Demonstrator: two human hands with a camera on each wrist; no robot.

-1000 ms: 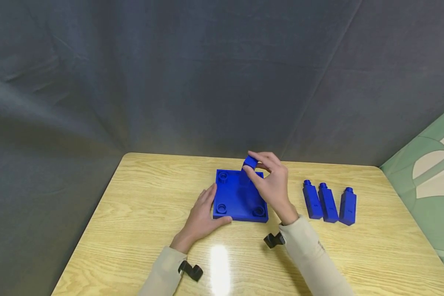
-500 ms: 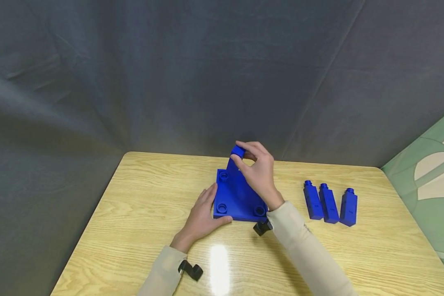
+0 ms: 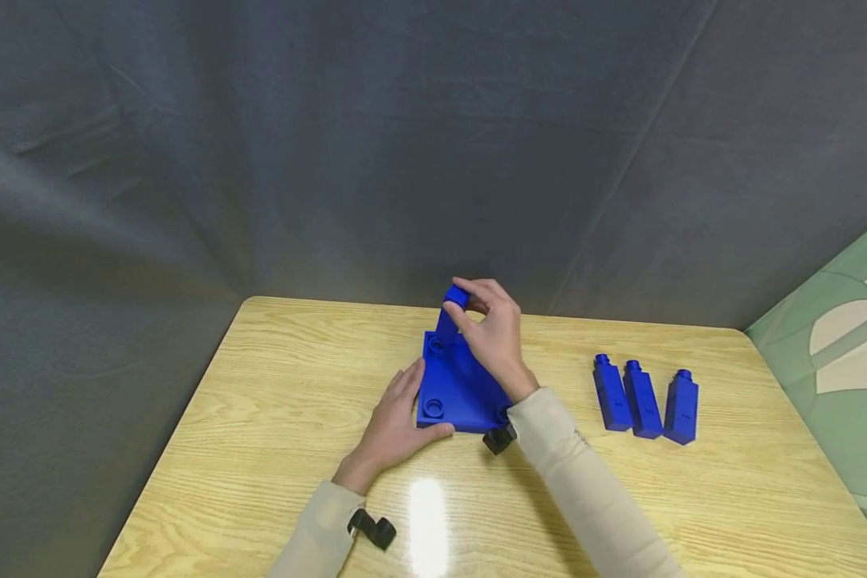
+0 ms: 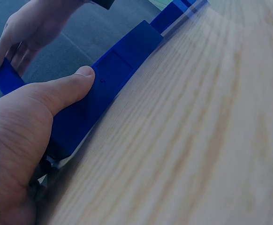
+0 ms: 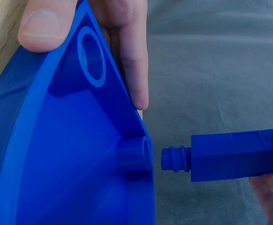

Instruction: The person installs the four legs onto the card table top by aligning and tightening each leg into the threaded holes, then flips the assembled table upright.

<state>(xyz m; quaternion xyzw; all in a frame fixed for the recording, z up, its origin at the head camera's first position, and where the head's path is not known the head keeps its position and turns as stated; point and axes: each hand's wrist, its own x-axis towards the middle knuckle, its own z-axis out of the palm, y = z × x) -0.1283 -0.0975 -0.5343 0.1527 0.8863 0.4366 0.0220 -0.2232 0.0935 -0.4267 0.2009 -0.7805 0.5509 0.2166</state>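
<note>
Blue tray (image 3: 457, 387) lies left of three blue pegs (image 3: 643, 401)

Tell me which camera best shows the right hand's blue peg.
The right wrist view: the peg appears side-on, its ridged tip plain. The head view shows it from above, tip unclear; the left wrist view, only its held end.

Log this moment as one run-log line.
left hand: holds blue base at near-left corner; right hand: pinches blue threaded post, end outside far-left socket; three blue posts: on table, right of base
</note>
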